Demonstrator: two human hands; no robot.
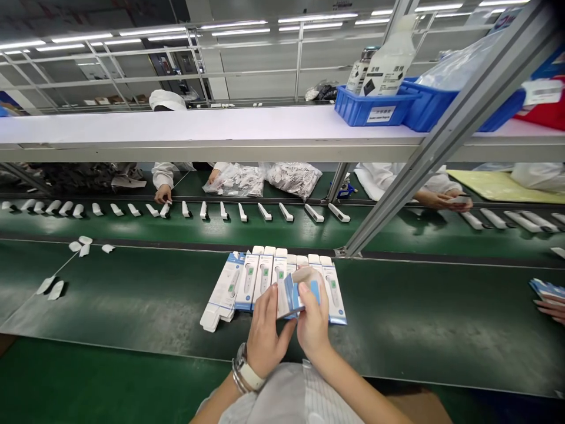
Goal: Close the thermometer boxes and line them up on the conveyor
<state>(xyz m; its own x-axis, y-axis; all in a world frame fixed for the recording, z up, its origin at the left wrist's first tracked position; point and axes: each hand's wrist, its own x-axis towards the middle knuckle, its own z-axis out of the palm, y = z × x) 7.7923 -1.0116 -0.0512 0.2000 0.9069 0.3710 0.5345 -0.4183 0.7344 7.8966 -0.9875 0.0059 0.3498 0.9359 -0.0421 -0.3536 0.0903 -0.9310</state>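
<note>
Carton points its flapped end upward, long axis unclear.

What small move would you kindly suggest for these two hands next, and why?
I would probably fold the raised flap inward on the printed carton, since that end appears open, the right hand grips the carton, and the left hand lies against its side.
</note>
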